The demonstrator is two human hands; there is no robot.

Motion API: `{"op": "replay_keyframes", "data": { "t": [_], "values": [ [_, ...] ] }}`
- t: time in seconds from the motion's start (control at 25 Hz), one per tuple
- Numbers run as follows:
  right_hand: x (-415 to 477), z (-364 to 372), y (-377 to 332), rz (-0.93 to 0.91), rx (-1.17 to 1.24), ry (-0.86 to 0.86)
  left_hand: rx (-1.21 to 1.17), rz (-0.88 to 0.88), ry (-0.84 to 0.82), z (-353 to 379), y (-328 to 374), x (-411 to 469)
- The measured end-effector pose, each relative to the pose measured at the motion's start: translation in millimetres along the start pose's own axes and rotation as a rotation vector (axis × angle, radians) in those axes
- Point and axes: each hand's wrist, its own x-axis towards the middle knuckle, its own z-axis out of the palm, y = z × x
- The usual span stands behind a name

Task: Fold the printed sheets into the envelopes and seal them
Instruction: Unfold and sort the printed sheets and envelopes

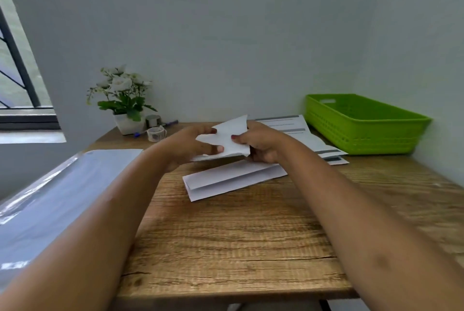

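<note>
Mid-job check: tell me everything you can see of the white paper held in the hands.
The white paper looks thin, plain and unprinted on the side shown, creased, with one pointed corner standing up toward the wall. It is tilted over the far middle of the wooden desk, just beyond a folded white piece lying there. The left hand pinches its left side, the right hand its right side. Envelope or folded sheet: cannot tell.

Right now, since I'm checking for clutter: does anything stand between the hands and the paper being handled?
Nothing visible: the left hand and right hand both grip the held paper directly, above the desk.
</note>
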Motion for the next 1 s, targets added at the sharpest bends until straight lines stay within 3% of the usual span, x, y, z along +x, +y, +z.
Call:
{"op": "replay_keyframes", "data": {
  "t": [0.16,0.28,0.44,0.64,1.0],
  "values": [
    [-0.3,0.8,-0.5,-0.051,0.069,0.069,0.561,0.131,0.015,15.6,12.2,-12.0],
    [-3.3,0.2,-0.6,-0.008,0.084,0.097,0.420,0.269,-0.025,17.6,13.1,-15.1],
    [-5.3,1.3,0.3,0.023,0.148,0.086,0.506,0.318,0.044,9.2,9.0,-16.4],
    [-8.9,0.7,-2.8,0.041,0.319,0.124,0.420,0.410,0.109,11.0,10.0,-17.3],
    [-14.0,7.7,-2.9,0.053,0.398,0.082,0.227,0.318,0.145,11.4,2.2,-11.5]
  ]
}}
